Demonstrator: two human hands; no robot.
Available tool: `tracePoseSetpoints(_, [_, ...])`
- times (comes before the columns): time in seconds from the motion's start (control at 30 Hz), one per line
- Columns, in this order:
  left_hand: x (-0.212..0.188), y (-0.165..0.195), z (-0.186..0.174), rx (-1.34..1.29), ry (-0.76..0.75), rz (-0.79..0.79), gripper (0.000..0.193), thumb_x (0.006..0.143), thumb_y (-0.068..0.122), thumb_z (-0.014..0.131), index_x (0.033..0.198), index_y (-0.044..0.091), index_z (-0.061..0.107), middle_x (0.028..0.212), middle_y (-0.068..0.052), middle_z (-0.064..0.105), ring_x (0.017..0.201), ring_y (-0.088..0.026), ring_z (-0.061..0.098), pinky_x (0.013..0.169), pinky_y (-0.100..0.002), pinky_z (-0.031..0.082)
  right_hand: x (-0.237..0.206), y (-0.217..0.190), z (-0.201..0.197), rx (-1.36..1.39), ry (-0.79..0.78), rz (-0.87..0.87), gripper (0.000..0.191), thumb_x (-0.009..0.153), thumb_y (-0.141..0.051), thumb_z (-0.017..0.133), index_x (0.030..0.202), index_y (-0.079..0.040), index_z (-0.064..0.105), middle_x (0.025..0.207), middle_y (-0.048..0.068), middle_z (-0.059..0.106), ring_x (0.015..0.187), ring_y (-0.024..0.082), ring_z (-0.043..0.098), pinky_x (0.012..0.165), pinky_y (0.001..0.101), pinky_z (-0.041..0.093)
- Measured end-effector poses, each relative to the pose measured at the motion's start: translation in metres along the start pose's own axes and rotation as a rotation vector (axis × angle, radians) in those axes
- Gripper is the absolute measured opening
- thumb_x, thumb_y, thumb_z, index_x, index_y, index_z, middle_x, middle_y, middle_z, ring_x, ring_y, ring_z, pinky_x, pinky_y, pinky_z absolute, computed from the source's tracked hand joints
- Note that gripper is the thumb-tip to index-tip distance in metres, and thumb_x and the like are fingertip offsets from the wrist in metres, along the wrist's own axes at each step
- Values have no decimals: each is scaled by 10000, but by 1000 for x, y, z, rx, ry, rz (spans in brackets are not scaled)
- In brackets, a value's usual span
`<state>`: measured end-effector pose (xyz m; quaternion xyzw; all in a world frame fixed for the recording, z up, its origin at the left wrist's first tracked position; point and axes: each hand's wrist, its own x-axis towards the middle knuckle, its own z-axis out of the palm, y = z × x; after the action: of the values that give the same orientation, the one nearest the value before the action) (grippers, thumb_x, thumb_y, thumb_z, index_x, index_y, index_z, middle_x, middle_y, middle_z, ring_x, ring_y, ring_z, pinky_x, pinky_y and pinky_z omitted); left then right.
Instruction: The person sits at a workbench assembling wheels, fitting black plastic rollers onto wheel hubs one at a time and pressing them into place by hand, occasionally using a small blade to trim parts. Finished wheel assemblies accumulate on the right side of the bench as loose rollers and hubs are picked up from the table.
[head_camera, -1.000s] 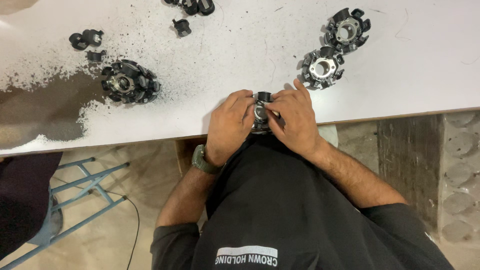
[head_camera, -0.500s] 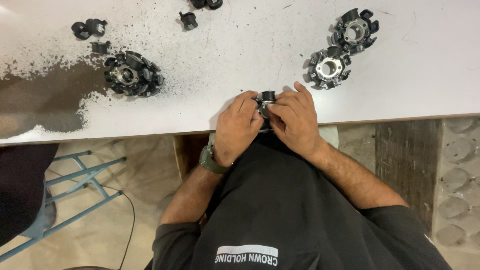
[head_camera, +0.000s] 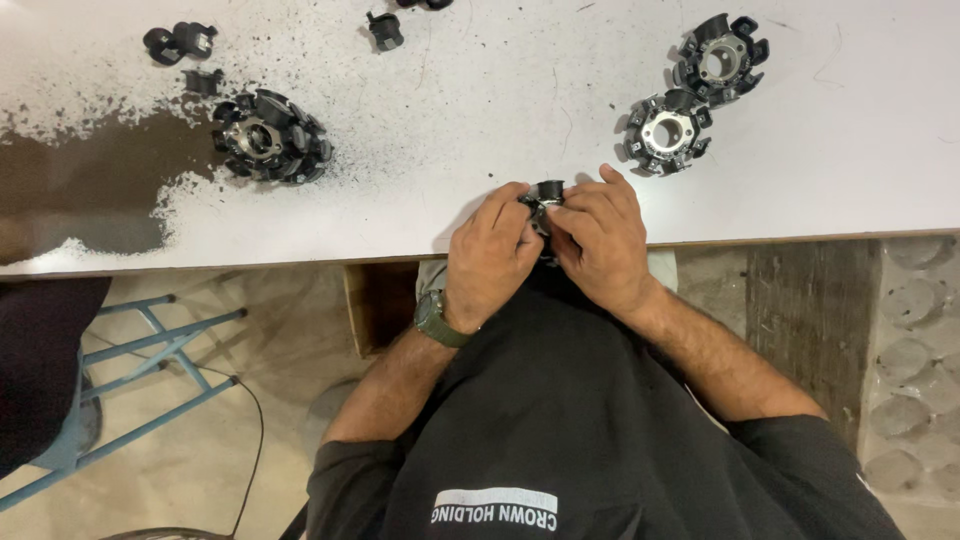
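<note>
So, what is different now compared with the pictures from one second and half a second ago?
Very little. Both hands, left hand and right hand, still pinch the small black part at the edge of the white table; only the fingers shift slightly around it. The whole view slid a bit, which is head motion. The wound ring part and the two bare ring parts lie where they were.

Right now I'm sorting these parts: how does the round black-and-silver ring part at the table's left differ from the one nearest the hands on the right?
The round black-and-silver ring part on the left has black pieces packed all around its rim and sits among dark specks. The silver-centred ring part on the right shows more bare metal, with gaps between its black pieces, on clean white tabletop. Both lie flat, untouched.
</note>
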<state>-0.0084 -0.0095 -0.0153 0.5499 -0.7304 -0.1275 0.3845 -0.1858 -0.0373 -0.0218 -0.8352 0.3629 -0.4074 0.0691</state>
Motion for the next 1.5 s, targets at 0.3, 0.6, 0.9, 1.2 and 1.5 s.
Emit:
tracePoseSetpoints(0.3, [32,-87,-139,645,425,49,942,881,590,882,1517,55,439,1578,-234,361,1487,-374,370,1198,-604,418,6,38,-39,-98,-22,72,258,906,66,779,1087,-51,639,1089,128,663,1104,335,648,1173,572,439])
tracePoseSetpoints(0.6, [35,-108,-175,590,74,-131,907,836,312,969,1546,25,482,1475,-220,496,1345,-387,490,1082,-518,503,16,87,-60,-151,26,119,251,1000,76,752,1170,-42,610,1141,124,659,1120,350,633,1226,561,395])
tracePoseSetpoints(0.9, [23,13,-13,198,-87,8,932,792,393,912,1503,2,453,1391,-201,526,1270,-374,516,1060,-547,438,-5,36,-48,66,186,190,253,985,31,699,1161,-48,534,1136,137,664,1181,282,669,1318,574,238])
tracePoseSetpoints(1.2, [34,17,-21,61,-47,132,365,857,153,806,1164,69,626,1474,-188,475,1366,-388,499,1110,-527,460,-12,7,-42,179,88,238,239,918,-4,744,1100,-61,600,1110,122,686,1146,296,663,1303,583,266])
tracePoseSetpoints(1.5, [28,11,-17,-32,-55,-99,168,882,100,767,1031,54,706,1427,-160,562,1235,-341,579,1040,-469,499,13,-3,-17,29,-77,174,267,841,1,798,1058,-71,659,1019,72,677,1071,280,635,1252,573,265])
